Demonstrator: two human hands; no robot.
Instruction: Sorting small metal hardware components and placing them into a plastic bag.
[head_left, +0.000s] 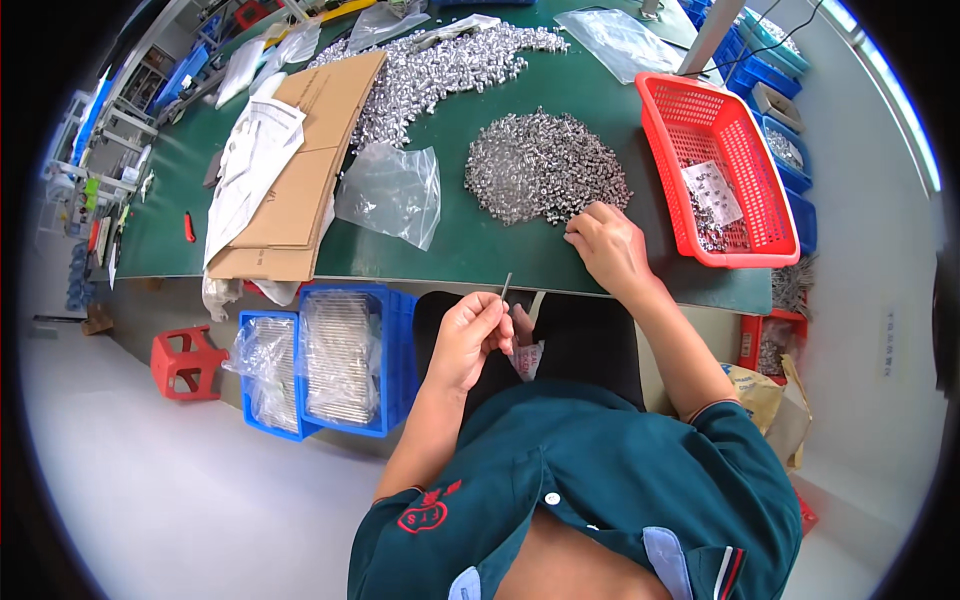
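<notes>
Just off the table's near edge, my left hand [472, 338] pinches a thin grey metal pin [507, 286] that points upward between thumb and finger. My right hand [612, 250] rests at the near right edge of a round pile of small shiny metal parts [540, 165]. Its fingers are drawn together at the pile's rim, and whatever they hold is too small to make out. A red plastic basket [776, 232], with similar small parts and a printed paper slip [711, 192] inside, stands right of that hand.
A larger heap of silvery parts [440, 75] covers the far table [500, 255]. Clear plastic bags [393, 195], flat cardboard [290, 205] and white cloth [250, 160] lie to the left. Below stand blue crates [400, 350] of rods and a red stool [187, 362]; blue bins [785, 150] line the right.
</notes>
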